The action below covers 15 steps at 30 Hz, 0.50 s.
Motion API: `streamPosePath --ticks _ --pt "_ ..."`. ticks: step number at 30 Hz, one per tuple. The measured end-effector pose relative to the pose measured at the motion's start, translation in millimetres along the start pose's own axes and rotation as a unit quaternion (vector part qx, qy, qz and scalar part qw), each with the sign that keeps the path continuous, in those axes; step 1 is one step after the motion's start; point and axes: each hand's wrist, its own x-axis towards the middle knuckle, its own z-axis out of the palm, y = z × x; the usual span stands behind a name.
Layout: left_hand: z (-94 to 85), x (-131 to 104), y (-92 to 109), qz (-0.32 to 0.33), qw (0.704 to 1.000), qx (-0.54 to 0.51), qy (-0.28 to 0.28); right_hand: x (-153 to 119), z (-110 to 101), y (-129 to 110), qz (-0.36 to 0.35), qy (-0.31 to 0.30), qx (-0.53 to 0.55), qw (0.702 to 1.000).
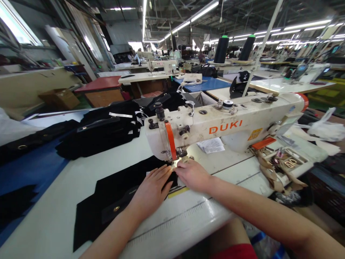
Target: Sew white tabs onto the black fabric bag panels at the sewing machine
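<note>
Both hands, left hand (152, 187) and right hand (192, 174), press flat on black fabric (113, 201) at frame centre; the sewing machine (223, 126) (white) looms behind, stacked black pieces (102, 131) upper left.

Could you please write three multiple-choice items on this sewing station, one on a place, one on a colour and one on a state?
1. Where does the left hand rest?
A. On the black fabric by the needle
B. On the thread cones
C. On the tray of metal parts

2. What colour is the lettering on the sewing machine?
A. Blue
B. Orange
C. Green

3. How is the right hand placed?
A. Raised off the table
B. Closed around scissors
C. Flat, fingers at the presser foot

Answers: 1 A, the palm lies flat on the dark cloth; 2 B, the lettering on the cream body is orange; 3 C, the hand lies open on the table, its fingertips beneath the machine head.
</note>
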Motion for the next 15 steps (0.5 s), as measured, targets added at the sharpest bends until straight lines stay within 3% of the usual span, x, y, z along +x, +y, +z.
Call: streamPosePath --ticks 15 --pt "1.6 2.8 -2.8 -0.001 1.0 -0.019 0.01 0.1 2.5 0.4 0.001 0.002 -0.011 1.0"
